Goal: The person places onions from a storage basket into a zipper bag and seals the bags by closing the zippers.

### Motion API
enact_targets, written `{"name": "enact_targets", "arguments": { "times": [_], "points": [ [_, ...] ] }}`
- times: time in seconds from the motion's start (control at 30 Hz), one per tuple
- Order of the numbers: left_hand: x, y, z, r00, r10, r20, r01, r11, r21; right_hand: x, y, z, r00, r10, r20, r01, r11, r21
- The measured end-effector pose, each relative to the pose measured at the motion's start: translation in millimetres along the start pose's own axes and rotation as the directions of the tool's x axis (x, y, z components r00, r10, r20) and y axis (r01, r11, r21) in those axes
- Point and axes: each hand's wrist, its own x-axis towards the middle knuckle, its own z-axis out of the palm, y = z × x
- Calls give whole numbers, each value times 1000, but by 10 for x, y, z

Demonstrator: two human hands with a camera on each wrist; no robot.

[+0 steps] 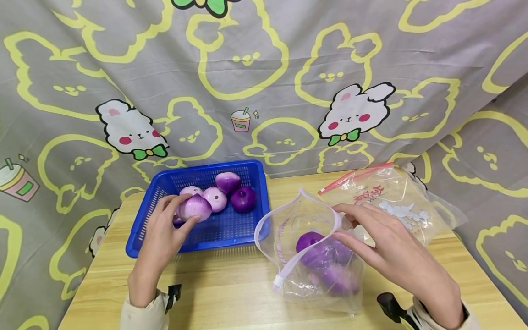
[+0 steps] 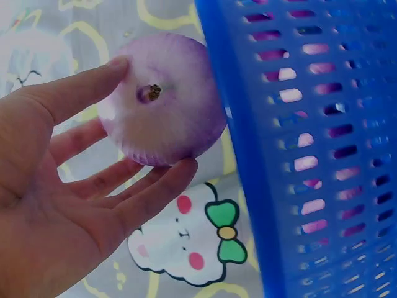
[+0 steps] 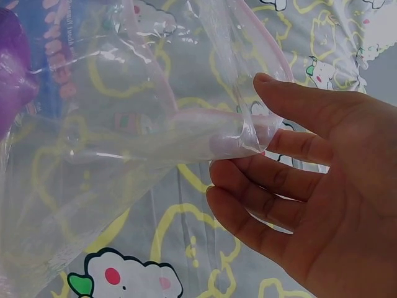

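My left hand holds a pale purple onion between thumb and fingers, above the left side of a blue plastic basket. In the left wrist view the onion shows its root end, beside the basket wall. Several more onions, pale and dark purple, lie in the basket, such as the dark onion. With thumb and fingers my right hand pinches the rim of a clear zip bag, its mouth spread wide. Purple onions lie inside that bag.
A second clear bag with a red zip and printed pictures lies flat at the back right of the wooden table. Behind the table hangs a grey curtain with yellow outlines and white rabbits.
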Motion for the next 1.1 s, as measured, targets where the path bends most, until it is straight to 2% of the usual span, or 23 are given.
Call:
{"name": "enact_targets", "arguments": {
  "times": [0.27,0.5,0.73,0.97,1.1],
  "points": [
    [3,132,-38,998,47,-45,-48,999,-23,-1,-2,-1,1000,3,-1,-3,1000,-10],
    [1,265,-78,996,68,-60,-71,996,-47,4,-2,7,1000,-1,0,1,1000,-8],
    [-8,384,-83,990,113,-80,-121,987,-101,12,1,10,1000,-10,0,10,1000,2],
    [-24,525,-85,983,168,-71,-177,975,-138,12,1,10,1000,-8,0,8,1000,0],
    [-45,620,-108,983,180,-44,-184,972,-149,9,-4,8,1000,-4,-1,4,1000,-6]
  ]
}}
